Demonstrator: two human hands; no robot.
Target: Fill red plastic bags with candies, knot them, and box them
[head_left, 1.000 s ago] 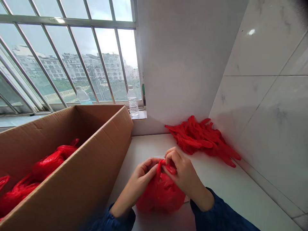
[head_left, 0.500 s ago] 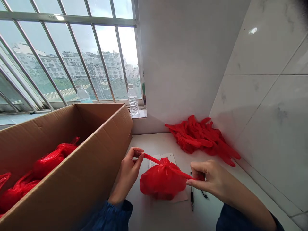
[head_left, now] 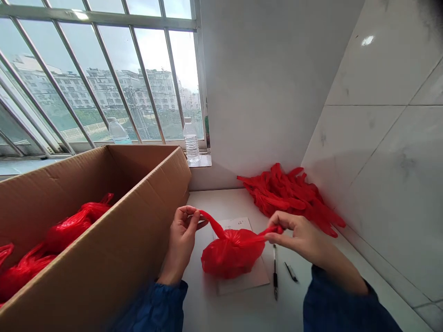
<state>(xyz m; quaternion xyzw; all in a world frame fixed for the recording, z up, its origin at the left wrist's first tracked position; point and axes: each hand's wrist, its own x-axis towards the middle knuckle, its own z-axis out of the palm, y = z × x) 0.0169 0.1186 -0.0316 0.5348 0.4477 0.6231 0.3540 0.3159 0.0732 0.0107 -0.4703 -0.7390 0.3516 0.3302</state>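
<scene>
A filled red plastic bag (head_left: 232,256), gathered at its top, is between my two hands above a sheet of paper. My left hand (head_left: 182,240) pinches the end of one of its handles, drawn up to the left. The other handle is gripped by my right hand (head_left: 294,235), fingers closed, at the bag's right side. What fills the bag is hidden by the plastic. The paper (head_left: 244,282) under it bears some small writing, mostly covered.
At left stands an open cardboard box (head_left: 148,221) with several tied red bags (head_left: 74,226) inside. A heap of red bags (head_left: 287,193) lies by the wall. A pen (head_left: 275,276) and its cap (head_left: 291,272) lie right of the paper. One bottle (head_left: 191,140) stands on the sill.
My right hand has moved up and slightly left with its handle, uncovering the pen and cap. My left hand has shifted slightly up and left, its handle now raised more steeply.
</scene>
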